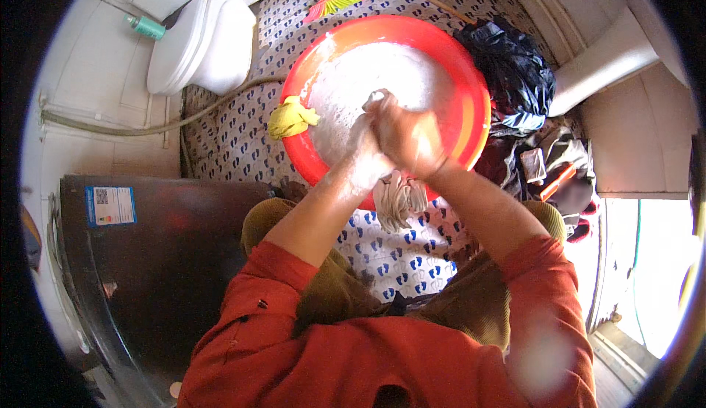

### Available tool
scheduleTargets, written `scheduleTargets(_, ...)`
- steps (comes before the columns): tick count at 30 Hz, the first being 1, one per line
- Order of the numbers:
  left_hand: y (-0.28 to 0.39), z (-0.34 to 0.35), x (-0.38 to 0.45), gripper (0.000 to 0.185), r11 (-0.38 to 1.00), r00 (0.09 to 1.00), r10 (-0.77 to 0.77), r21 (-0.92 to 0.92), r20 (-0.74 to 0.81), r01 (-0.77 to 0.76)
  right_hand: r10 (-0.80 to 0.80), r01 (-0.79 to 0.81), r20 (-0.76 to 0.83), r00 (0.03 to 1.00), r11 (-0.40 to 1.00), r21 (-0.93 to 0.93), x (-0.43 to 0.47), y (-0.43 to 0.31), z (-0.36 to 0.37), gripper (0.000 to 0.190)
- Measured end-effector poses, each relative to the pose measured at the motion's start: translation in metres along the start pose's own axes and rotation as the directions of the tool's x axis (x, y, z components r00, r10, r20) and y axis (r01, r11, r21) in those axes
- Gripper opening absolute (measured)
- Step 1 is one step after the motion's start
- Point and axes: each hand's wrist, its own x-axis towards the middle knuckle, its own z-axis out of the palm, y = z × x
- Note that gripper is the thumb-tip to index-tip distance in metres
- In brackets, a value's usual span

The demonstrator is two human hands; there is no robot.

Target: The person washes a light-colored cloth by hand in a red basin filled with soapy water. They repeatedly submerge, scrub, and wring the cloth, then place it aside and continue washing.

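Observation:
A large red plastic basin [474,115] of foamy water [380,68] stands before me on the floor. Over the suds my two hands are pressed together, blurred and wet. My right hand [411,135] is curled, and a small pale wet item [377,97], perhaps cloth, shows at its fingers. My left hand [368,135] meets it from the left, its fingers largely hidden. A yellow cloth [291,118] hangs over the basin's left rim. On the near rim, below my wrists, drapes a bunched greyish-white cloth [400,199].
A black plastic bag [507,71] sits against the basin's right side. Dark clothes, a bar-like block [533,165] and an orange-handled brush [558,182] lie nearer. At left are a white toilet [204,44], a hose [160,130] and a dark appliance [176,253]. A broom [339,2] lies beyond.

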Motion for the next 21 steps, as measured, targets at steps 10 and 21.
scheduleTargets(10, 0.054, -0.014, 0.0, 0.016, 0.968, 0.993, -0.022, -0.248, 0.119, 0.051, 0.246, -0.389, 0.305, 0.92, 0.484, 0.784, 0.006, 0.014, -0.042, 0.017)
scheduleTargets(21, 0.042, -0.031, 0.003, 0.018, 0.948, 0.994, 0.111, -0.296, -0.024, -0.113, 0.155, -0.302, 0.271, 0.95, 0.674, 0.674, -0.005, -0.003, -0.036, 0.013)
